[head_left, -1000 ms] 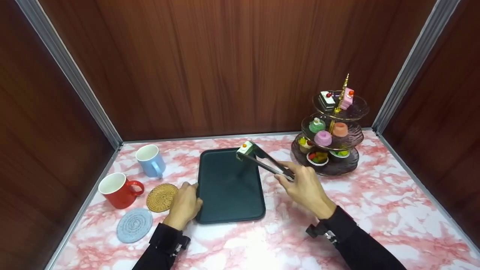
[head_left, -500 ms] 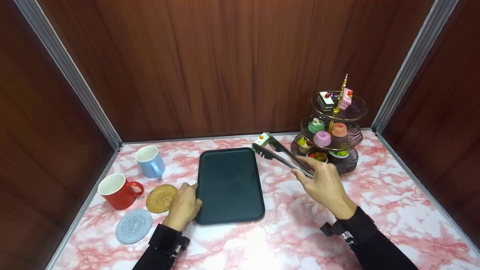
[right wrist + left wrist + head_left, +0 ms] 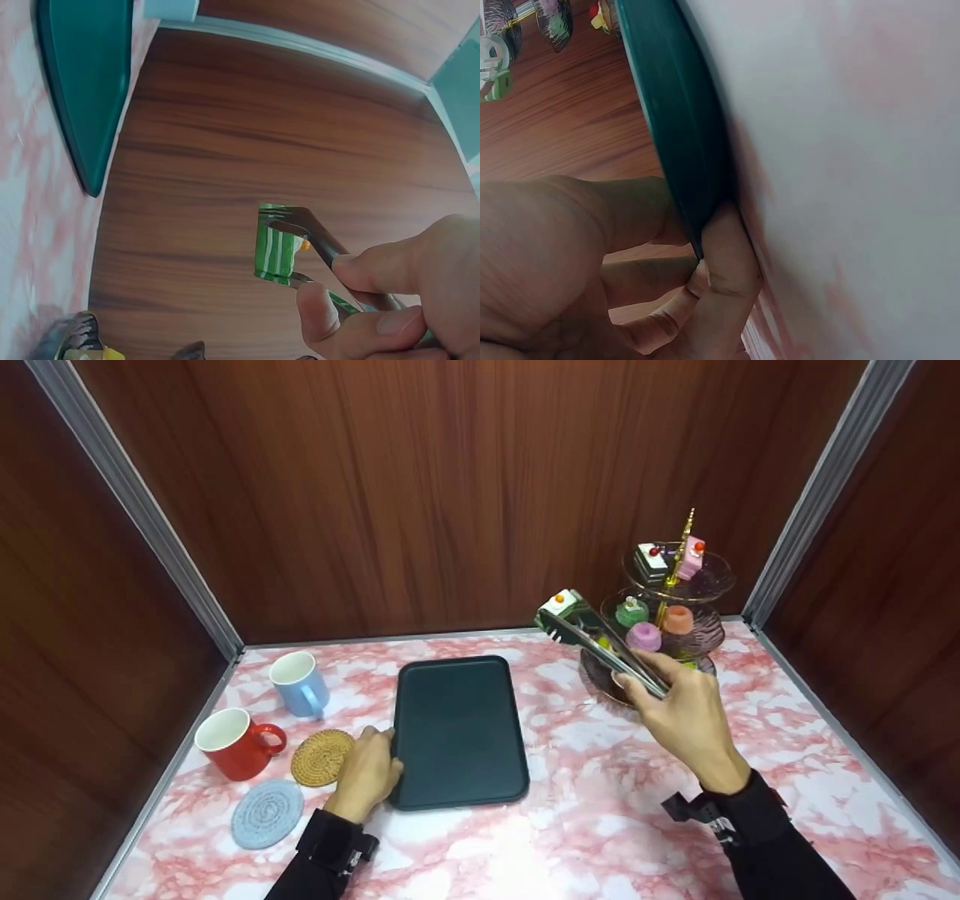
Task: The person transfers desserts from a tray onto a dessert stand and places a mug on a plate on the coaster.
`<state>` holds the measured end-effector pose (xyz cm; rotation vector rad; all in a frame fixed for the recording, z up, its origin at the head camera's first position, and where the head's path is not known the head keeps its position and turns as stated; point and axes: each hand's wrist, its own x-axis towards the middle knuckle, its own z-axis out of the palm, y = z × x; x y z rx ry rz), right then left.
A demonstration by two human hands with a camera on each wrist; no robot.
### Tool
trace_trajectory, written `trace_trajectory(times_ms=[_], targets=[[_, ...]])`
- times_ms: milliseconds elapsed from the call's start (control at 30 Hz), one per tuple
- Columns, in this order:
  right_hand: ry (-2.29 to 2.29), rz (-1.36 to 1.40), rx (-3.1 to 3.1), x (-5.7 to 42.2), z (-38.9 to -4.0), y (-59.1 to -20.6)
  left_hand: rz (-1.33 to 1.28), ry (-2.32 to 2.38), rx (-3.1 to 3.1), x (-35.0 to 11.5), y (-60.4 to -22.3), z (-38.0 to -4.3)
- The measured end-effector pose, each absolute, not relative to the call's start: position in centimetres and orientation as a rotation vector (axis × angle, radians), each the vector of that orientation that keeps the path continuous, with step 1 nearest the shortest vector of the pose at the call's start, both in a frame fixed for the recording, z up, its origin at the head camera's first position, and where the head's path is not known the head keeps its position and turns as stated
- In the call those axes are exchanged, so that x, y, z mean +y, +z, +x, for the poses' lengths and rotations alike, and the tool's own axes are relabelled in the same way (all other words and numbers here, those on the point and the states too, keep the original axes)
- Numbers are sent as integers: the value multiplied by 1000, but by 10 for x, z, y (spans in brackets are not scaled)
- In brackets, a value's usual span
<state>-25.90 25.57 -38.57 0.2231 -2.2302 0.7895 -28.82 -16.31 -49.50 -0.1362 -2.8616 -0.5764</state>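
Observation:
My left hand (image 3: pixel 367 772) pinches the left edge of a dark green rectangular tray (image 3: pixel 459 735). In the left wrist view the fingers lie on both sides of the tray's rim (image 3: pixel 679 112). Metal tongs (image 3: pixel 615 658) are held in my right hand (image 3: pixel 688 724), between thumb and fingers. Their tips grip a small green-and-white layered cake (image 3: pixel 558 602) topped with an orange ball, up in the air. The right wrist view shows the striped side of this cake (image 3: pixel 274 251) between the tong tips. Behind the tongs and right hand, the three-tier stand (image 3: pixel 711 585) is partly hidden.
On the stand are a dark cake (image 3: pixel 651 562), a pink cake (image 3: pixel 691 559) and several small desserts. To the left are a blue mug (image 3: pixel 300 686), a red mug (image 3: pixel 240 750), a woven coaster (image 3: pixel 321 757) and a grey-blue coaster (image 3: pixel 267 814). Wooden walls (image 3: pixel 450 495) surround the table.
My right hand has carried the tongs and cake up and to the right, from over the tray to in front of the stand's left side. The left hand and tray have stayed put.

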Motion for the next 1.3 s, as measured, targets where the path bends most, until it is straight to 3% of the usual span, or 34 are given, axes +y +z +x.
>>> trace_trajectory(times_ms=[1300], targets=[[775, -11, -2058, 300, -243, -354, -141, -584, -2842, -164, -496, -288]])
